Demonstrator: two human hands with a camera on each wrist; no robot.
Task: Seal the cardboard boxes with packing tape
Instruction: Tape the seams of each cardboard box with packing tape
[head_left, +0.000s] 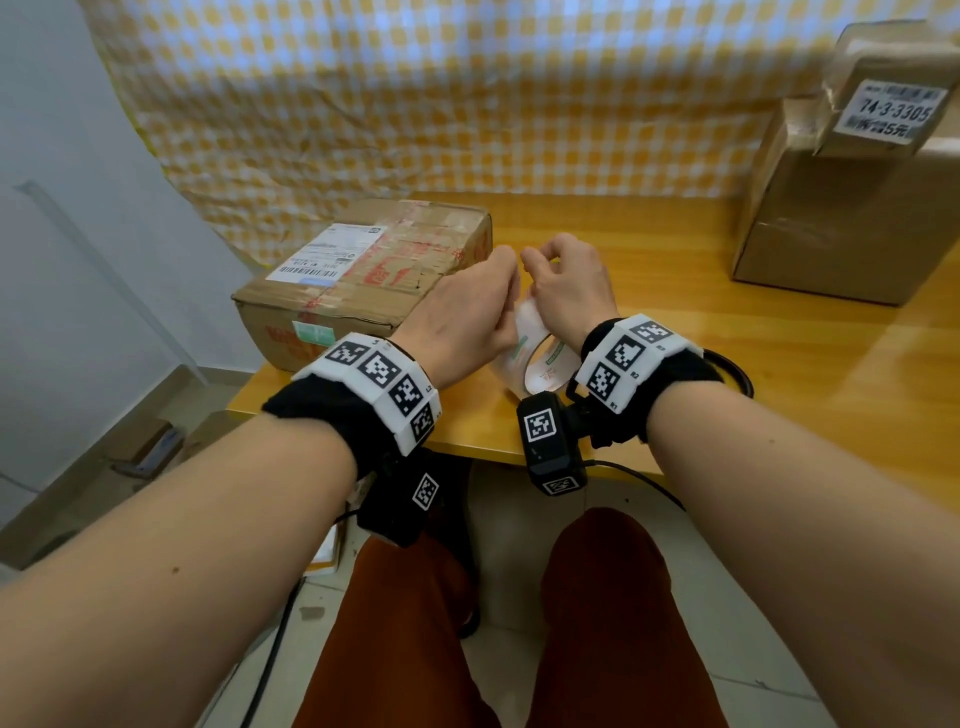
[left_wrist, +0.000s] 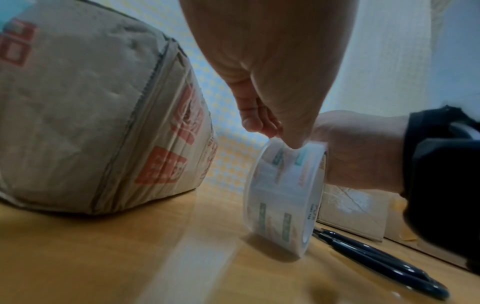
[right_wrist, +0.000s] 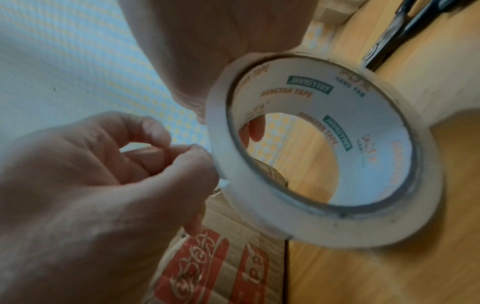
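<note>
A roll of clear packing tape (head_left: 545, 364) stands on edge on the wooden table (head_left: 675, 291). My right hand (head_left: 535, 260) holds the roll (right_wrist: 363, 222) from its open side, with one finger showing inside the core. My left hand (head_left: 506, 270) comes down from above, and its fingertips (left_wrist: 272, 131) pinch at the outer wrap near the roll's (left_wrist: 283, 185) top. In the right wrist view the left hand (right_wrist: 187, 152) has curled fingers at the roll's rim. A worn cardboard box (head_left: 363, 270) with red print and a shipping label lies just left of the hands.
Black-handled scissors (left_wrist: 376, 261) lie on the table behind the roll, under my right wrist. Two taped cardboard boxes (head_left: 852, 218) are stacked at the back right. A yellow checked cloth hangs behind. The table's front edge runs under my wrists.
</note>
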